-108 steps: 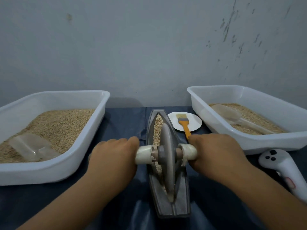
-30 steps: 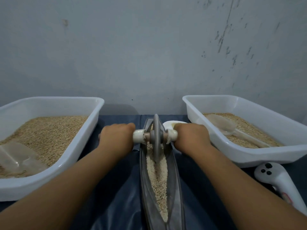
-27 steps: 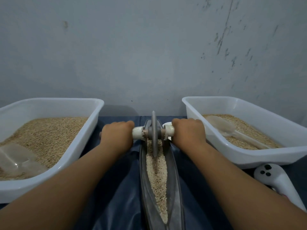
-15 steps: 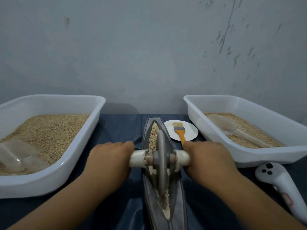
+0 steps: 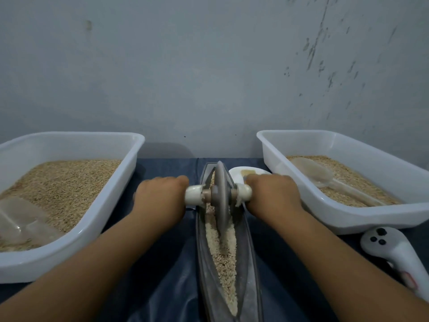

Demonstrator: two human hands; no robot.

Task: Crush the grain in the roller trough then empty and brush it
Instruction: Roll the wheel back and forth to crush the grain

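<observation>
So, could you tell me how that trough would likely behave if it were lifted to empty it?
The trough looks like rigid metal, so probably heavy. It is long and narrow, so tilting may spill the loose grain.

One head-worn view, looking forward and down over my own forearms.

My camera sits close above the table (image 5: 162,287), facing a grey wall (image 5: 209,66); the roller trough (image 5: 248,263) runs straight away from me at centre, a white tub (image 5: 111,205) to each side. I have no second view.
</observation>
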